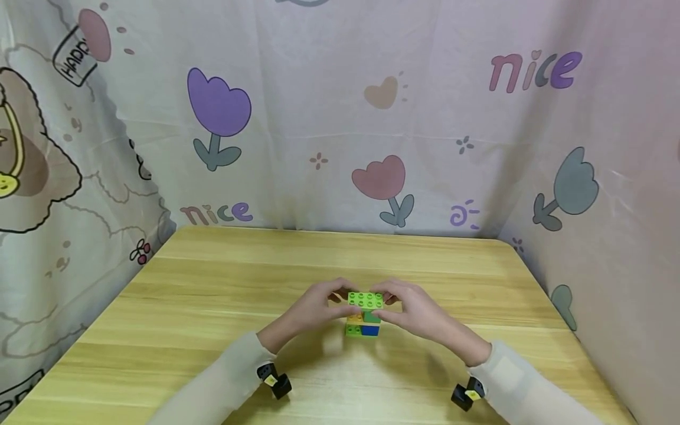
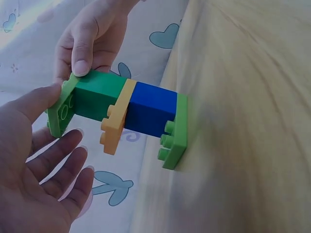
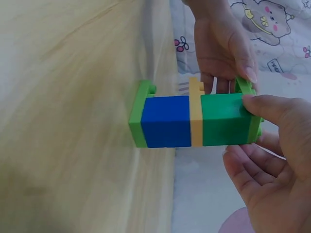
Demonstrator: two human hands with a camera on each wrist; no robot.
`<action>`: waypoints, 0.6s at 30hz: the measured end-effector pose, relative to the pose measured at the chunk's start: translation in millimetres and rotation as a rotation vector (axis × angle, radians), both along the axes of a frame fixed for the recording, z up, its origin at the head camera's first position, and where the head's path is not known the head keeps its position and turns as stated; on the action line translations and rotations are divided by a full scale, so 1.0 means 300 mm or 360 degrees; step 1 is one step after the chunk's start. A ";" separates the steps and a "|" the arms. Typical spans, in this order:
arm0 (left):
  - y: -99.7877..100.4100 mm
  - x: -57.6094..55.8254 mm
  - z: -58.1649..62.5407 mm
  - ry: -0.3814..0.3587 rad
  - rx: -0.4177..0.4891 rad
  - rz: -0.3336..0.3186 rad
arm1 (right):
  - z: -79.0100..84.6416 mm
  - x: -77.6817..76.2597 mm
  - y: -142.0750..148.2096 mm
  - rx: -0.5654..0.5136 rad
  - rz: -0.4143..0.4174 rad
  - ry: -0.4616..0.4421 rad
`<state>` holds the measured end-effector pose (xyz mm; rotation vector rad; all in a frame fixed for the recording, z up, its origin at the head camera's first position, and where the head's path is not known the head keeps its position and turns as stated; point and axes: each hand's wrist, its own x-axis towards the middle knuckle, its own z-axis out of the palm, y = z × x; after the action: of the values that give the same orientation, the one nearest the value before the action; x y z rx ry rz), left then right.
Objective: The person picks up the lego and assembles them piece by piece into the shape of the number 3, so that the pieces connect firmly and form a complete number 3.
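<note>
A small tower of toy building bricks stands upright on the wooden table. Its base is a light green plate (image 2: 179, 136), under a blue brick (image 3: 166, 121). Above the blue one lie an orange plate (image 3: 196, 121) and a dark green brick (image 3: 224, 120). On top sits a second light green plate (image 1: 365, 300), its studs facing up. My left hand (image 1: 321, 307) pinches this top plate at its left end, thumb on the near side. From the right, my right hand (image 1: 411, 308) pinches the same plate, its thumb at the near edge. Some fingertips are hidden behind the plate.
The wooden table (image 1: 223, 277) stretches out around the tower. A printed cloth (image 1: 297, 118) hangs behind the table and along both sides. Each sleeve carries a small black device at the wrist, the left one (image 1: 274, 381) and the right one (image 1: 467, 394).
</note>
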<state>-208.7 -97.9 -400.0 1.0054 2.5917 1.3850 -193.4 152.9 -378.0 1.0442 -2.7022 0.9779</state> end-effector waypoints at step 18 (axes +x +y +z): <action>-0.020 0.018 -0.059 -0.0136 0.0098 0.0094 | -0.106 -0.003 0.020 -0.0303 0.0028 -0.0403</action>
<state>-203.2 -104.0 -417.6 0.8627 2.5516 1.4950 -194.3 159.0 -409.9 0.9689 -2.7218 1.4271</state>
